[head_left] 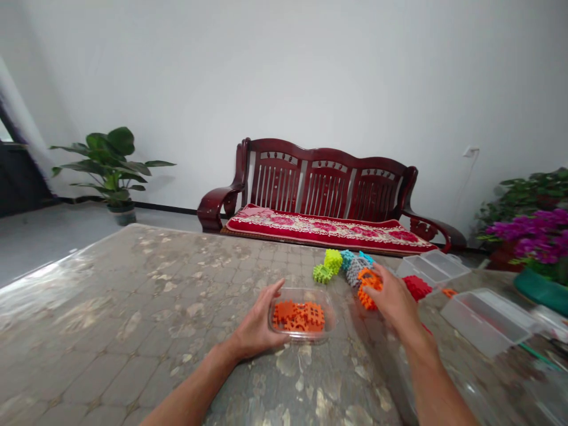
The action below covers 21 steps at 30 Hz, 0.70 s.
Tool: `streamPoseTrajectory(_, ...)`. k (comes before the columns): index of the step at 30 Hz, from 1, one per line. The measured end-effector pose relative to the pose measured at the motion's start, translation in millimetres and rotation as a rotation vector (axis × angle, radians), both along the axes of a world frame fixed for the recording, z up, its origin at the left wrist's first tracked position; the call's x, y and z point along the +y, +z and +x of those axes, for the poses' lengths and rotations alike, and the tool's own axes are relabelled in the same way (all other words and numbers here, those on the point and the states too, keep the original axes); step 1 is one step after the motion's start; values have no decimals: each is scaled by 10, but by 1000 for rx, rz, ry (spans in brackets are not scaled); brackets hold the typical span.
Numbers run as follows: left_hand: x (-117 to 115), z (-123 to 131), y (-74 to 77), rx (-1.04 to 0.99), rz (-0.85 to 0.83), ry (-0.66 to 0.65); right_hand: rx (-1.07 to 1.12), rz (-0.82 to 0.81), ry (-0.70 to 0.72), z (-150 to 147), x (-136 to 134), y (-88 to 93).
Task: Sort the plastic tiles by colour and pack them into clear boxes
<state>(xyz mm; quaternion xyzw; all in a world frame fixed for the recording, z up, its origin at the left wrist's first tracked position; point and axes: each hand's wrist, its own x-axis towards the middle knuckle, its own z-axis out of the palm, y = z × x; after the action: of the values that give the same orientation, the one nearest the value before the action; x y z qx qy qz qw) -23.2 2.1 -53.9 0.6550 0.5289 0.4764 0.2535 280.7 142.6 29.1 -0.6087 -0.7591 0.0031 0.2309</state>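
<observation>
My left hand [255, 322] grips the edge of a clear plastic tub [326, 313] that rests on the table. Inside it lies a pile of orange waffle-shaped interlocking blocks [298, 316]. My right hand [390, 294] is closed on a joined cluster of orange blocks [368, 293], just above the table. Beside that hand stand a grey block stack [355, 273], lime green blocks [327, 267], a teal block [347, 257] and a red block pile [416, 288]. The lower part of the orange cluster is visible, but my fingers hide some of it.
The patterned tabletop [133, 307] has a transparent, glossy cover. Two clear plastic boxes [432, 267] [486, 322] sit at the right. Beyond the far edge stand a red wooden bench [326, 189], a potted plant [109, 165] and magenta flowers [530, 236].
</observation>
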Motion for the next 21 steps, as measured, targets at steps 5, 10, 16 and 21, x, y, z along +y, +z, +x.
streamPoseTrajectory(5, -3, 8, 12, -33, 20, -22, 270, -249, 499, -531, -298, -76)
streamPoseTrajectory(10, 15, 13, -20, -48, 39, -28, 206, -387, 612, -1004, -594, -113)
streamPoseTrajectory(16, 17, 17, -13, -45, 49, -36, 161, -448, 721, -1127, -620, -115)
streamPoseTrajectory(21, 7, 20, 30, -28, 36, -25, 184, -464, 756, -1119, -616, -162)
